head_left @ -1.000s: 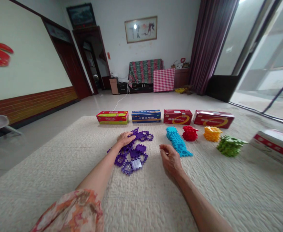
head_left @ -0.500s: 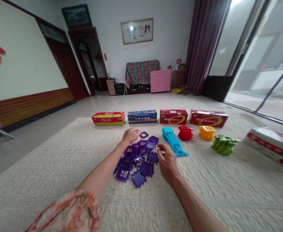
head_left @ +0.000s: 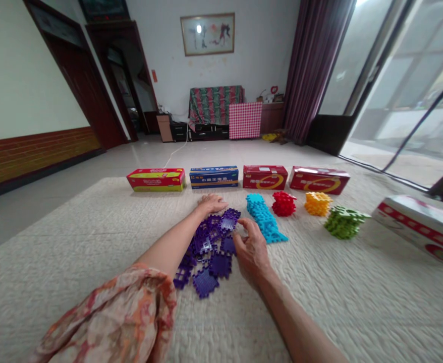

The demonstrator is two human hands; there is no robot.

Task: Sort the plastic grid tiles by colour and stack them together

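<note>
A loose pile of purple interlocking plastic tiles lies on the quilted mat, some solid and some with window-like openings. My left hand reaches over the pile's far edge, palm down with fingers stretched out low above the mat; whatever lies beneath them is hidden. At the pile's right side is my right hand, its thumb and index finger apart and close to the purple tiles, with nothing visible between them. Just right of it lies a long row of stacked light-blue tiles.
Red, yellow and green tile stacks stand to the right. Behind are a red-and-green box, a blue box and two dark red boxes. A white-and-red carton sits far right.
My left hand has moved right, over the spot where a small purple ring-shaped tile lay, which is now hidden. My right hand's thumb and index finger have spread apart. The view has shifted slightly.
</note>
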